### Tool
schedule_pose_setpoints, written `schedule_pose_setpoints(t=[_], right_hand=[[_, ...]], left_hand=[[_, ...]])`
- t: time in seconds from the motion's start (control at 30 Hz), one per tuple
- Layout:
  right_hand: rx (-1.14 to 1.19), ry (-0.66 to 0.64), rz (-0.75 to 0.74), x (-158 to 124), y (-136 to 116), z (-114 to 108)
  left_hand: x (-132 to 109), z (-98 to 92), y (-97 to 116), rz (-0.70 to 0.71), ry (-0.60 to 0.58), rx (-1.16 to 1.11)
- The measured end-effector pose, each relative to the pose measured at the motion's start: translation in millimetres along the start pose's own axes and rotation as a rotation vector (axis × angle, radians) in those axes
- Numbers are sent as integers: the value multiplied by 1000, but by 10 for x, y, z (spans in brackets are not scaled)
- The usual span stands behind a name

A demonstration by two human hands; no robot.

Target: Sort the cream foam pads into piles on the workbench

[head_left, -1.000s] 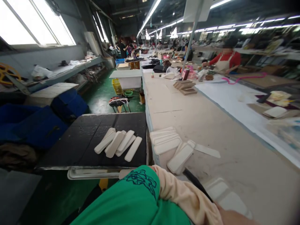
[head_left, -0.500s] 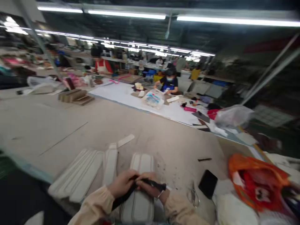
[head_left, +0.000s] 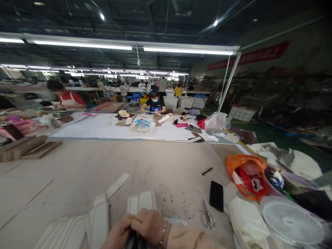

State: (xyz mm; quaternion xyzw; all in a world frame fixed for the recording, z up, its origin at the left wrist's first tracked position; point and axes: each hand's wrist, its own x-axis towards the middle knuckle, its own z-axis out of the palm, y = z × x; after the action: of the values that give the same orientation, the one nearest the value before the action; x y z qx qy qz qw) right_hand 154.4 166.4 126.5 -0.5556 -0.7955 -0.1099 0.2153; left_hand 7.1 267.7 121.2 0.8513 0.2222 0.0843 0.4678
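Observation:
My left hand and my right hand are together at the bottom centre, fingers curled and touching. Between and below them shows a long black strap-like thing, mostly hidden by the fingers and the frame's lower edge; its exact kind cannot be made out. Under my hands lies a padded white panel with lengthwise seams. To its left are a narrow white piece, a flat white strip and several overlapping white panels. A metal bracelet circles my right wrist.
Right of my hands lie scissors, a black phone and a thin dark stick. Farther right are an orange bag and a white round fan. Brown boards lie left. A co-worker sits across the table.
The view has swung right and tilted up, so the table things sit farther left and the fan shows. My right hand now covers more of the black thing, which points downward.

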Motion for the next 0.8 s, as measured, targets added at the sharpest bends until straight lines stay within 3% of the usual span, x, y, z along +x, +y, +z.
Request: schedule_pose_setpoints(t=[0.13, 0.23, 0.5, 0.67, 0.8], right_hand=[[36, 3, 12, -77, 52, -42], [54, 2, 74, -125, 100, -73], [104, 45, 117, -215, 51, -126], [129, -4, 48, -363, -59, -151], [400, -54, 116, -566, -22, -238]], left_hand=[[25, -95, 206, 20, -44, 89], [32, -131, 236, 55, -50, 159], [-5, -7, 148, 91, 218, 264], [35, -4, 125, -4, 350, 374], [-53, -33, 71, -27, 363, 126]])
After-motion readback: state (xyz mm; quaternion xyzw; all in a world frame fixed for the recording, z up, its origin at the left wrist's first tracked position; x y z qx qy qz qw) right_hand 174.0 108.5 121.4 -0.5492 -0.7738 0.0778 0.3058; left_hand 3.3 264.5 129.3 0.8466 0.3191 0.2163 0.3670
